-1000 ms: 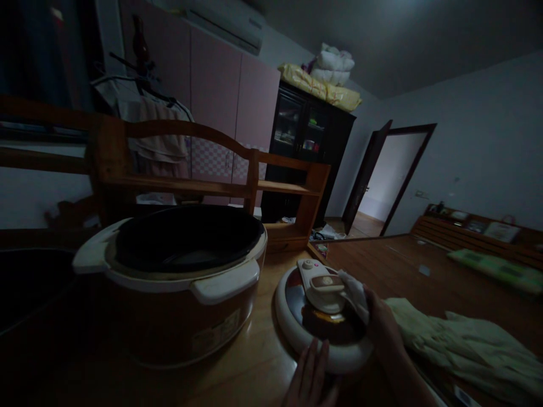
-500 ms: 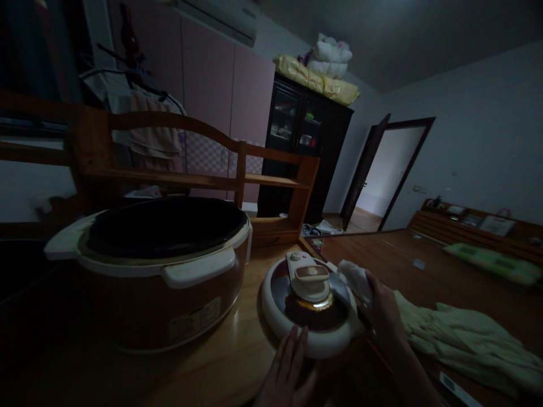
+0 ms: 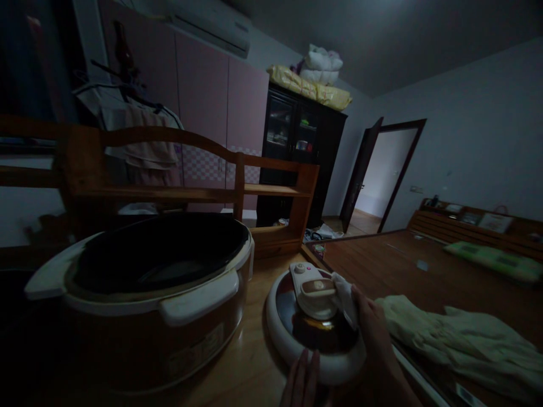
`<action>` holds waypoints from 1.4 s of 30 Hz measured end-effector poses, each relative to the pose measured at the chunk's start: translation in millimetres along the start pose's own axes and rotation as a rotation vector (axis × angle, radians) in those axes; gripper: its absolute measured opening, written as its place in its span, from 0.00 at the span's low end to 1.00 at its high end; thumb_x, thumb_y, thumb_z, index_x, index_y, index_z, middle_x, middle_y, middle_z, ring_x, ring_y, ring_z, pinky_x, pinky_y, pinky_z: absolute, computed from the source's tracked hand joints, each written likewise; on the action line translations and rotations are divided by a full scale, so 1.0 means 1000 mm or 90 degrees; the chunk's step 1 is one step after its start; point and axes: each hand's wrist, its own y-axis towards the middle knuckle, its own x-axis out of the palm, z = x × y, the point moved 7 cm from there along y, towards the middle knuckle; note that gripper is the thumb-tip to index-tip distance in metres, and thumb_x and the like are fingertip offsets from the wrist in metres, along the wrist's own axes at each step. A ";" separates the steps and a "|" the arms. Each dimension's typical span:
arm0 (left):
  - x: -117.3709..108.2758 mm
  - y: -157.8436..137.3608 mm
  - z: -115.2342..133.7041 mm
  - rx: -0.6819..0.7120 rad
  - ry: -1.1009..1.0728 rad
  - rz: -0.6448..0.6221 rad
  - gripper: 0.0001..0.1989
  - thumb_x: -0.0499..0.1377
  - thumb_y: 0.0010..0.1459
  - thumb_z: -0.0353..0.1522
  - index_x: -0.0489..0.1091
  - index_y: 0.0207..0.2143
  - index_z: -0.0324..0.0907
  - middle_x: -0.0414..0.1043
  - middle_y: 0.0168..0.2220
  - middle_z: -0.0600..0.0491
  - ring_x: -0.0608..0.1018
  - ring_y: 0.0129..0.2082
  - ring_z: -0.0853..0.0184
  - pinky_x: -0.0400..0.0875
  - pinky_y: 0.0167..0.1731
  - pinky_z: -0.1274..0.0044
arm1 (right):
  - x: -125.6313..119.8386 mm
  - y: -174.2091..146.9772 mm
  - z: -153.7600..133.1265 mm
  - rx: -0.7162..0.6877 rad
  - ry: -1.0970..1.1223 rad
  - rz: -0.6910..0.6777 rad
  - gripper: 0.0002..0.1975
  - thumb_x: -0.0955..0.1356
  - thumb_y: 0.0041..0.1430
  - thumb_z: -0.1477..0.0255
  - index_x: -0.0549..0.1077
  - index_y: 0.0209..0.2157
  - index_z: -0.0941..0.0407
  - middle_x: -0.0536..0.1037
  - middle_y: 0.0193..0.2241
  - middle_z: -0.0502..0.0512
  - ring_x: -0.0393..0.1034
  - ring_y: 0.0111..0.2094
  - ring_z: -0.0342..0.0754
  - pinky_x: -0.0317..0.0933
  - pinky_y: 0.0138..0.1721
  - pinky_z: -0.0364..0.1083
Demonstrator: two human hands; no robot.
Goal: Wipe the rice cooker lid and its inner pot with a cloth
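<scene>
A round white-rimmed pot lid (image 3: 292, 339) with a brown, glassy middle and a raised handle (image 3: 318, 288) lies on the wooden table. Against its near rim rest the stretched fingers of my left hand (image 3: 302, 381). My right hand (image 3: 371, 322) grips a white cloth or tissue (image 3: 345, 299) and presses it on the lid's right side, close to the handle. Left of the lid stands a large electric cooker (image 3: 203, 339), uncovered, with a dark inner pot and white side grips. The tips of my right fingers are partly hidden by the cloth.
A wooden shelf rail (image 3: 271, 192) runs along the table's back. To the right, a low brown platform (image 3: 360, 254) bears a crumpled pale green cloth (image 3: 458, 333). Farther off are a dark cabinet (image 3: 326, 152), pink wardrobe doors (image 3: 203, 102) and an open door (image 3: 362, 169).
My right hand has moved the white cloth inward from the lid's right rim, nearer the handle. My left hand stays at the near rim. The camera view has tilted up slightly.
</scene>
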 end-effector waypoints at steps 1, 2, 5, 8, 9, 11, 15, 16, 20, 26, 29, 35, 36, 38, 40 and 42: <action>0.000 0.000 0.000 0.007 0.002 -0.001 0.23 0.63 0.50 0.46 0.76 0.44 0.42 0.60 0.62 0.55 0.59 0.64 0.62 0.57 0.60 0.78 | -0.004 -0.003 0.004 0.014 -0.003 0.016 0.29 0.63 0.55 0.48 0.77 0.27 0.62 0.75 0.20 0.53 0.68 0.26 0.51 0.61 0.26 0.44; 0.000 -0.001 0.001 0.010 0.000 -0.002 0.23 0.62 0.51 0.46 0.75 0.44 0.41 0.59 0.62 0.55 0.59 0.64 0.61 0.58 0.59 0.78 | -0.009 -0.007 0.007 0.024 -0.011 0.031 0.29 0.63 0.55 0.48 0.76 0.26 0.61 0.74 0.20 0.53 0.68 0.25 0.50 0.61 0.26 0.44; 0.001 -0.002 0.003 0.006 -0.016 -0.008 0.23 0.61 0.52 0.46 0.75 0.44 0.40 0.59 0.62 0.52 0.61 0.63 0.60 0.60 0.58 0.77 | -0.025 -0.015 0.005 -0.010 -0.076 0.091 0.28 0.63 0.56 0.48 0.73 0.23 0.59 0.73 0.19 0.53 0.66 0.24 0.49 0.59 0.23 0.43; -0.005 0.002 0.004 -0.006 -0.052 0.010 0.22 0.63 0.50 0.44 0.74 0.44 0.40 0.63 0.60 0.49 0.66 0.60 0.59 0.63 0.56 0.74 | -0.030 -0.023 -0.010 -0.146 -0.217 0.125 0.27 0.60 0.62 0.51 0.74 0.26 0.58 0.75 0.21 0.54 0.68 0.26 0.51 0.60 0.27 0.44; -0.008 0.004 0.005 -0.006 -0.072 0.022 0.21 0.65 0.49 0.43 0.74 0.44 0.43 0.66 0.58 0.48 0.67 0.58 0.58 0.64 0.55 0.72 | -0.027 -0.026 -0.014 -0.195 -0.267 0.115 0.26 0.59 0.63 0.52 0.75 0.29 0.58 0.77 0.24 0.56 0.70 0.28 0.53 0.62 0.30 0.44; -0.015 0.010 0.005 -0.010 -0.111 0.034 0.19 0.66 0.48 0.39 0.73 0.43 0.46 0.71 0.53 0.47 0.70 0.56 0.56 0.66 0.54 0.69 | -0.014 -0.030 -0.016 -0.274 -0.332 0.063 0.23 0.57 0.66 0.56 0.77 0.38 0.57 0.80 0.35 0.59 0.73 0.38 0.56 0.64 0.41 0.46; -0.021 0.018 0.004 -0.034 -0.121 0.020 0.17 0.65 0.49 0.39 0.72 0.43 0.49 0.74 0.50 0.49 0.72 0.54 0.58 0.64 0.55 0.69 | 0.019 -0.036 -0.011 -0.357 -0.367 -0.055 0.20 0.56 0.69 0.63 0.73 0.51 0.54 0.73 0.54 0.58 0.65 0.56 0.54 0.56 0.58 0.51; -0.021 0.019 0.003 -0.042 -0.112 0.017 0.18 0.65 0.50 0.40 0.72 0.44 0.49 0.74 0.50 0.50 0.72 0.54 0.60 0.62 0.56 0.70 | 0.025 -0.037 -0.010 -0.373 -0.380 -0.065 0.20 0.56 0.69 0.64 0.73 0.51 0.55 0.71 0.55 0.58 0.64 0.57 0.53 0.55 0.59 0.51; -0.020 0.019 0.002 -0.033 -0.076 -0.008 0.25 0.62 0.53 0.43 0.66 0.53 0.51 0.71 0.54 0.52 0.71 0.55 0.62 0.59 0.58 0.71 | 0.036 -0.042 -0.012 -0.418 -0.440 -0.067 0.20 0.57 0.69 0.65 0.74 0.50 0.57 0.70 0.56 0.60 0.63 0.58 0.53 0.56 0.60 0.52; -0.018 0.016 0.004 -0.029 -0.095 0.011 0.26 0.63 0.52 0.41 0.67 0.54 0.47 0.68 0.56 0.49 0.70 0.56 0.59 0.62 0.56 0.69 | 0.036 -0.062 -0.018 -0.433 -0.449 -0.109 0.18 0.57 0.69 0.68 0.73 0.51 0.56 0.72 0.55 0.57 0.61 0.59 0.52 0.57 0.60 0.53; -0.015 0.013 0.005 -0.049 -0.102 0.000 0.22 0.62 0.53 0.41 0.70 0.50 0.44 0.68 0.57 0.49 0.69 0.57 0.60 0.62 0.57 0.71 | 0.025 -0.069 -0.018 -0.429 -0.418 -0.112 0.18 0.56 0.69 0.69 0.71 0.53 0.55 0.70 0.56 0.56 0.60 0.60 0.50 0.56 0.61 0.53; -0.015 0.009 0.009 -0.021 -0.090 -0.050 0.24 0.62 0.53 0.42 0.68 0.53 0.50 0.69 0.56 0.49 0.69 0.57 0.57 0.60 0.57 0.67 | 0.002 -0.053 -0.017 -0.413 -0.427 -0.036 0.18 0.58 0.69 0.67 0.71 0.52 0.56 0.69 0.57 0.58 0.59 0.61 0.51 0.53 0.62 0.55; -0.014 0.009 0.009 -0.012 -0.082 -0.071 0.24 0.61 0.54 0.42 0.67 0.54 0.51 0.68 0.56 0.49 0.69 0.57 0.57 0.59 0.58 0.66 | 0.005 -0.050 -0.017 -0.408 -0.429 -0.051 0.18 0.58 0.69 0.66 0.71 0.52 0.56 0.69 0.56 0.58 0.59 0.61 0.51 0.53 0.62 0.55; -0.013 0.009 0.008 -0.006 -0.070 -0.106 0.23 0.59 0.56 0.44 0.68 0.54 0.49 0.67 0.57 0.49 0.67 0.58 0.58 0.55 0.59 0.67 | 0.014 -0.047 -0.016 -0.402 -0.424 -0.086 0.18 0.57 0.69 0.66 0.71 0.53 0.55 0.69 0.57 0.57 0.58 0.61 0.50 0.53 0.62 0.55; -0.013 0.010 0.007 -0.011 -0.059 -0.121 0.22 0.57 0.57 0.44 0.70 0.52 0.47 0.64 0.59 0.50 0.65 0.59 0.58 0.53 0.60 0.68 | 0.021 -0.047 -0.015 -0.398 -0.414 -0.106 0.18 0.57 0.69 0.66 0.72 0.52 0.54 0.69 0.57 0.56 0.57 0.62 0.51 0.53 0.62 0.55; -0.014 0.012 0.007 -0.009 -0.046 -0.119 0.22 0.57 0.57 0.44 0.71 0.51 0.45 0.61 0.61 0.50 0.63 0.61 0.58 0.53 0.61 0.68 | 0.023 -0.048 -0.016 -0.395 -0.404 -0.104 0.18 0.57 0.69 0.65 0.72 0.52 0.53 0.69 0.57 0.56 0.56 0.62 0.51 0.53 0.63 0.55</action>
